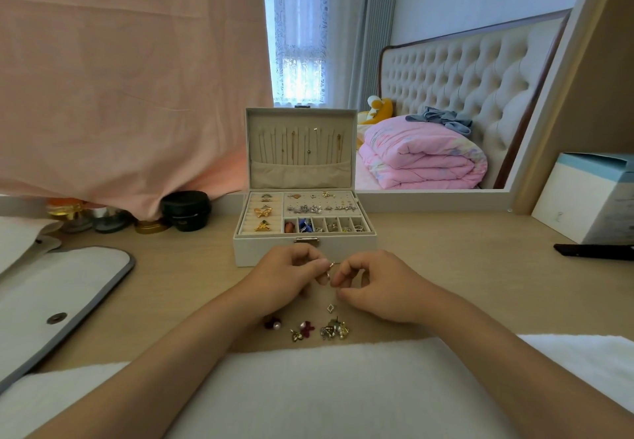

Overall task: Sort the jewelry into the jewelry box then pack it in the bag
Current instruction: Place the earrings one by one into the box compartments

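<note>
A white jewelry box (260,250) stands open on the wooden desk, its lid upright with chains hanging inside and its tray holding brooches, earrings and rings. Just in front of it my left hand (288,277) pinches a small gold ring (329,268). My right hand (374,287) has its curled fingertips right beside the ring; whether it touches the ring is unclear. Below the hands lie loose pieces: a small diamond-shaped charm (330,308), a dark red piece with a pearl (273,324), a red and gold piece (302,330) and a cluster of gold and silver earrings (334,330).
A white bag with grey trim and a snap button (56,304) lies at the left. Jars and a black pot (187,210) sit at the back left under a pink cloth. A white-blue carton (583,198) and a black object (597,251) are at the right. A mirror stands behind.
</note>
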Motion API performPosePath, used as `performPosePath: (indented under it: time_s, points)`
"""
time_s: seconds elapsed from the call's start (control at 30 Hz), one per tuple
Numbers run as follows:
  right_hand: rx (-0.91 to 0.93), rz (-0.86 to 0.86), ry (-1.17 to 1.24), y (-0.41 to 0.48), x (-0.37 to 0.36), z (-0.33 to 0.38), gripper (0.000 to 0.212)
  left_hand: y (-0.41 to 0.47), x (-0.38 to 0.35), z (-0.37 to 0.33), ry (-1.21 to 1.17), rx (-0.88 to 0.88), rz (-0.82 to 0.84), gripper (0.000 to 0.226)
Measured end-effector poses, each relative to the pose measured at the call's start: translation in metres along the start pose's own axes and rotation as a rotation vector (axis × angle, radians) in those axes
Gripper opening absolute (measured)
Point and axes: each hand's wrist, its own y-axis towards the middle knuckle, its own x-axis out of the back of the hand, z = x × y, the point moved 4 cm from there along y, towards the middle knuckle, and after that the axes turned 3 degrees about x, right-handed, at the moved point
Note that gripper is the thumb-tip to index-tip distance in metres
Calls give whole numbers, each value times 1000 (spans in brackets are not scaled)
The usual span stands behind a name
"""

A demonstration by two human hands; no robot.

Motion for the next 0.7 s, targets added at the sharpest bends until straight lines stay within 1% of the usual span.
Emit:
performPosePath:
  time_s: [0.07, 0.13, 0.2, 0.27, 0.4, 0.5, 0.57, 0.7]
  points:
    - [21, -75, 47, 1, 1, 3, 10, -2, 1, -1, -113, 68, 4, 15]
    - [47, -157, 155, 2, 3, 6, 17, -4, 0, -4, -201, 115, 18, 15]
    - [69, -209, 204, 3, 4, 8, 21, -5, -2, -6, -238, 128, 27, 14]
    - [68, -236, 198, 4, 4, 9, 21, -6, -4, -9, -239, 122, 34, 13]
    - [29, -251, 253, 7, 8, 7, 21, -8, -2, -19, -149, 98, 43, 15]
    - [84, -220, 317, 12, 20, 14, 25, -3, 6, -30, -106, 78, 34, 19]
    - [124, -213, 348, 19, 32, 21, 21, 5, 11, -39, -107, 54, 24, 17]
    - [119, -220, 380, 36, 56, 28, 18, 27, 19, -59, -108, 16, 28, 16]
